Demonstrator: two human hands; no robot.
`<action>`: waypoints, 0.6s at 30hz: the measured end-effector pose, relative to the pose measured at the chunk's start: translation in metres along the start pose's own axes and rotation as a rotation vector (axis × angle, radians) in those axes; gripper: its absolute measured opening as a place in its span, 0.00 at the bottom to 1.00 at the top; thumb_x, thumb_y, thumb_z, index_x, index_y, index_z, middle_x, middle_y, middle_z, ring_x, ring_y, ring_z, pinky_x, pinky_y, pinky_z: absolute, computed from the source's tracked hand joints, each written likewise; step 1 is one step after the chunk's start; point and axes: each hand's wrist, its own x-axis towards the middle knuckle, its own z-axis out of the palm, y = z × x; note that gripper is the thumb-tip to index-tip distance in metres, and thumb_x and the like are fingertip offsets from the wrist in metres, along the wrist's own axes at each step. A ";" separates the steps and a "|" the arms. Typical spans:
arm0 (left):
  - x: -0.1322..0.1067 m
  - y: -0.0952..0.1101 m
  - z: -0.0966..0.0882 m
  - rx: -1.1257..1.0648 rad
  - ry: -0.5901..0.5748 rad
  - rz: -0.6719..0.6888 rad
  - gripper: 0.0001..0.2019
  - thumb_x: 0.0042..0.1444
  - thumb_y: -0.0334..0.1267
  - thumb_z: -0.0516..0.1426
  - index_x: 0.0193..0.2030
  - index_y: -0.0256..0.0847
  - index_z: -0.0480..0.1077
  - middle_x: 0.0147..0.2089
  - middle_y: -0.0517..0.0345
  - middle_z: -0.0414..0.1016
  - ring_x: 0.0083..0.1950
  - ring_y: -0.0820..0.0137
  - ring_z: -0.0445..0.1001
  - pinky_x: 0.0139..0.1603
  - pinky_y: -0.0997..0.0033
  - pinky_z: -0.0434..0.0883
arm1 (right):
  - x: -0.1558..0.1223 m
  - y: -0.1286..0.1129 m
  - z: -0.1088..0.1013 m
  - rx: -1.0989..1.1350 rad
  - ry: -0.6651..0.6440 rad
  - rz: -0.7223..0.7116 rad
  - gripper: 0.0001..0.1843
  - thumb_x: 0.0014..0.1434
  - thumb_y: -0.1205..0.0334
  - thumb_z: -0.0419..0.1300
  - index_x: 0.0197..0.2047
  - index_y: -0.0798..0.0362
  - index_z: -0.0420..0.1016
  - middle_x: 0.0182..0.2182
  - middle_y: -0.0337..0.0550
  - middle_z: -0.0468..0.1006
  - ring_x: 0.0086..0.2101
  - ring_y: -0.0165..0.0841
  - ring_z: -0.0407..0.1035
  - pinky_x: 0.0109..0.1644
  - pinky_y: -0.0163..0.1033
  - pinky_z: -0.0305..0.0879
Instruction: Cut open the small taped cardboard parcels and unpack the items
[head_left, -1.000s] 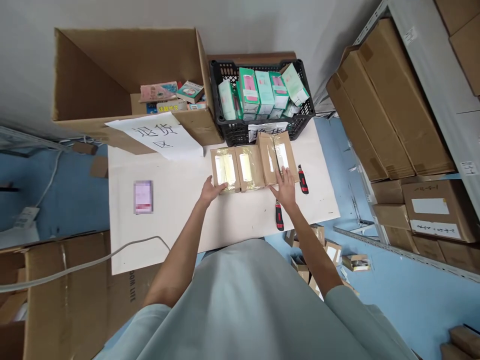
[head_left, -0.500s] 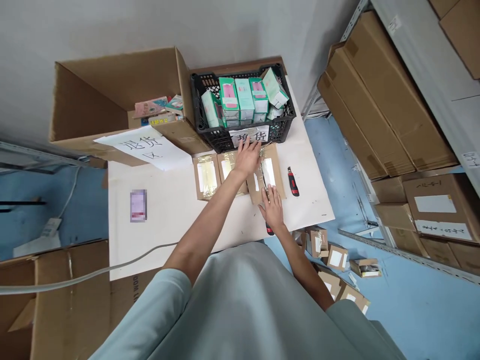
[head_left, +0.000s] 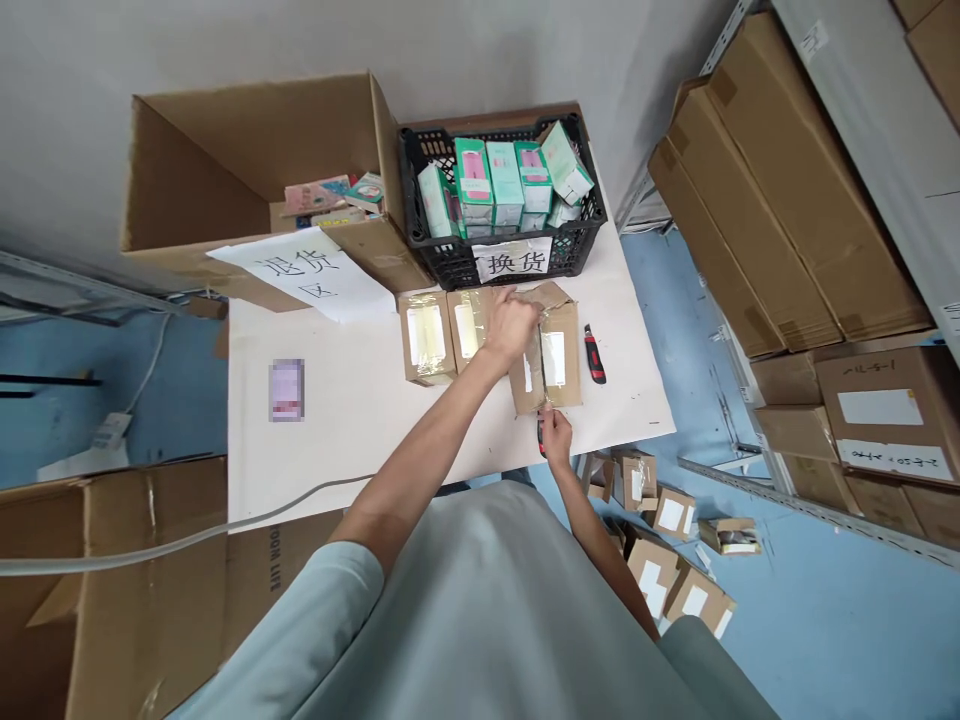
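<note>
A small cardboard box (head_left: 568,345) with a white label and a slit along its top stands on the white table. My left hand (head_left: 513,326) lies at its far left corner, fingers bent round the edge by a raised flap. At the near end, the fingers of my right hand (head_left: 556,434) are closed on the box's edge. Under that hand a red and black utility knife (head_left: 541,436) is partly hidden. Another utility knife (head_left: 595,356) lies to the right of the box. Two taped boxes, one at the left (head_left: 426,338) and one in the middle (head_left: 466,322), stand alongside.
A black crate (head_left: 495,270) at the back holds several green and white packs (head_left: 474,180). Left of it is a large open carton (head_left: 247,150) with goods inside. A blurred purple item (head_left: 287,390) and a cable (head_left: 300,500) are on the table. Shelving (head_left: 825,220) stands at right.
My hands have gone from lying flat on the box to gripping its far and near ends. The slit has opened wider, and a far flap now stands up.
</note>
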 end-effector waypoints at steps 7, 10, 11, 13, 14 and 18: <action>-0.042 0.016 -0.050 -0.165 0.195 0.010 0.11 0.73 0.36 0.62 0.47 0.45 0.89 0.41 0.51 0.90 0.50 0.54 0.87 0.76 0.45 0.71 | -0.015 -0.031 -0.033 -0.051 0.267 -0.114 0.38 0.75 0.23 0.42 0.37 0.46 0.73 0.36 0.54 0.86 0.41 0.47 0.81 0.50 0.48 0.75; -0.074 0.014 -0.084 -0.253 0.304 -0.051 0.11 0.73 0.40 0.64 0.54 0.47 0.90 0.48 0.50 0.92 0.55 0.52 0.88 0.67 0.50 0.78 | -0.032 -0.054 -0.064 -0.148 0.439 -0.240 0.34 0.78 0.28 0.46 0.40 0.47 0.74 0.38 0.52 0.85 0.40 0.45 0.78 0.49 0.46 0.73; -0.087 0.011 -0.095 -0.287 0.334 -0.083 0.11 0.73 0.42 0.65 0.55 0.47 0.90 0.50 0.51 0.92 0.56 0.51 0.89 0.65 0.51 0.80 | -0.038 -0.063 -0.073 -0.177 0.492 -0.281 0.32 0.79 0.29 0.47 0.40 0.46 0.74 0.37 0.51 0.84 0.40 0.44 0.77 0.49 0.46 0.72; -0.119 0.002 -0.115 -0.355 0.388 -0.151 0.11 0.72 0.45 0.67 0.54 0.49 0.91 0.52 0.53 0.92 0.56 0.51 0.89 0.63 0.53 0.81 | -0.049 -0.083 -0.086 -0.221 0.561 -0.368 0.30 0.79 0.32 0.48 0.39 0.46 0.73 0.36 0.49 0.82 0.39 0.43 0.75 0.49 0.46 0.71; -0.138 -0.006 -0.124 -0.387 0.416 -0.187 0.10 0.72 0.46 0.68 0.53 0.49 0.91 0.52 0.55 0.92 0.56 0.51 0.89 0.63 0.54 0.82 | -0.055 -0.094 -0.088 -0.241 0.556 -0.412 0.29 0.80 0.33 0.49 0.39 0.46 0.72 0.36 0.48 0.81 0.38 0.42 0.74 0.49 0.46 0.71; -0.221 -0.052 -0.145 -0.481 0.497 -0.360 0.09 0.69 0.48 0.70 0.49 0.50 0.91 0.51 0.57 0.93 0.55 0.51 0.90 0.62 0.55 0.82 | -0.078 -0.132 -0.066 -0.328 0.355 -0.530 0.26 0.79 0.37 0.50 0.37 0.46 0.71 0.33 0.45 0.80 0.36 0.41 0.72 0.46 0.45 0.69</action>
